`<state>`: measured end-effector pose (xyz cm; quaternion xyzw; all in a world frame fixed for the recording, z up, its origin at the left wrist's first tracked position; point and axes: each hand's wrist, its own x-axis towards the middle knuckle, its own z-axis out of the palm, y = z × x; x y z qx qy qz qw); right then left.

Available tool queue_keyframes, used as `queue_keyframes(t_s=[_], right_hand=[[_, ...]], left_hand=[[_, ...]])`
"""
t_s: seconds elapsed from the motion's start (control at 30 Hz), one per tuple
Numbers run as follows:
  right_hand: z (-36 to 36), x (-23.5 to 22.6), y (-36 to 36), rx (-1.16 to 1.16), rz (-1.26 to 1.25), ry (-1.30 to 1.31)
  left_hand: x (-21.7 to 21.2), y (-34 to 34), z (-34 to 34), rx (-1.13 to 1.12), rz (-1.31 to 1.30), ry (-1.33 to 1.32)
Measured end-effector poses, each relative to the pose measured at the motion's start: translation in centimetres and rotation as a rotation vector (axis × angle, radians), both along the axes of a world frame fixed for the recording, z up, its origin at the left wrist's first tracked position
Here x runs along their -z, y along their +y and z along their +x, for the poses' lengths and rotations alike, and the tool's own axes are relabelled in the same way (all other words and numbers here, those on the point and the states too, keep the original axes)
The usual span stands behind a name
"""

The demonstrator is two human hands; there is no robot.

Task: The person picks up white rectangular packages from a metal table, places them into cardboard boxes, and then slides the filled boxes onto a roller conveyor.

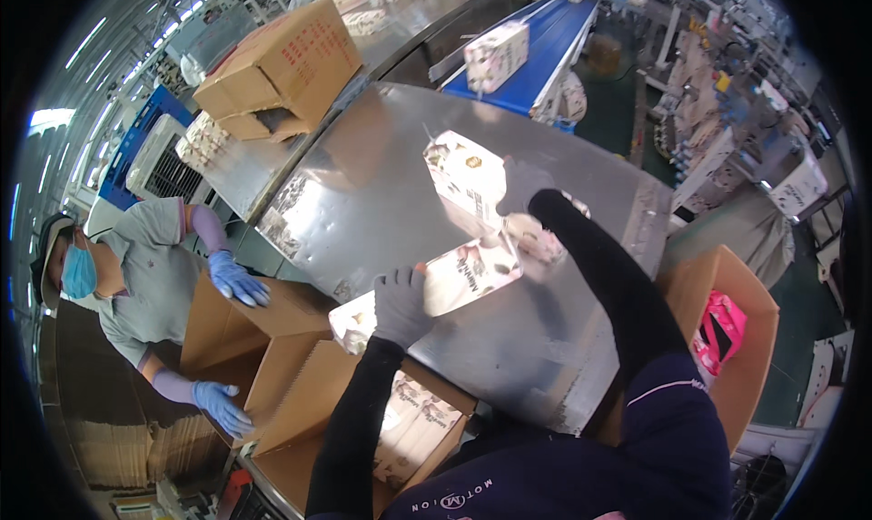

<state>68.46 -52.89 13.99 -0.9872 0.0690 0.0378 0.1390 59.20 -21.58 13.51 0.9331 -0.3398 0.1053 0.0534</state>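
Gloved fingers (391, 288) of left hand (400, 307) wrapped over a long pack (436, 288) at near edge of shiny steel table (363, 193), right hand (522, 186) closed on another pack (468, 179) farther back, open box (400, 429) below, blue belt (554, 43) beyond.

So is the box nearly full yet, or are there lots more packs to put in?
Not full. A few packs already lie in the open box below the table edge. The left hand holds one pack at the edge of the metal table, and the right hand is on another pack. One more pack sits on the blue belt.
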Motion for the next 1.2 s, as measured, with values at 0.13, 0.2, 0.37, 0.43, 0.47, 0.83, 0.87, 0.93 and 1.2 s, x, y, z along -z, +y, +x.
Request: queue_keyframes(t_s=[0.13,0.2,0.37,0.43,0.47,0.83,0.87,0.93,1.2], right_hand=[[-3.9,1.1,-1.8,0.196,0.164,-0.011],[-4.8,5.4,-6.5,0.345,0.26,-0.075],[-10.0,4.6,-7.6,0.12,0.442,-0.064],[-12.1,5.4,-5.5,0.066,0.924,-0.112],[-13.6,4.1,-2.2,0.109,1.236,-0.121],[-20.1,-4.7,33.6,-1.267,0.594,-0.287],[-20.6,-3.7,35.5,-1.294,0.337,0.101],[-21.6,4.1,36.7,-1.442,0.103,0.14],[-16.1,7.3,28.8,-1.527,0.362,0.056]], left_hand=[[-6.7,1.2,-5.7,0.084,-0.32,-0.173],[-10.0,2.0,-9.0,0.138,-0.543,-0.241],[-15.3,12.7,-21.5,-0.141,-0.602,-0.002],[-12.7,16.7,-24.7,-0.227,-0.471,-0.034],[-11.1,18.4,-26.4,-0.295,-0.35,-0.03],[1.5,18.1,-28.6,-0.171,0.393,0.667],[1.7,18.2,-29.1,-0.023,0.058,0.325],[-1.7,15.7,-26.7,-0.004,-0.257,0.025],[8.0,21.5,-25.0,-0.52,-0.066,0.168]])
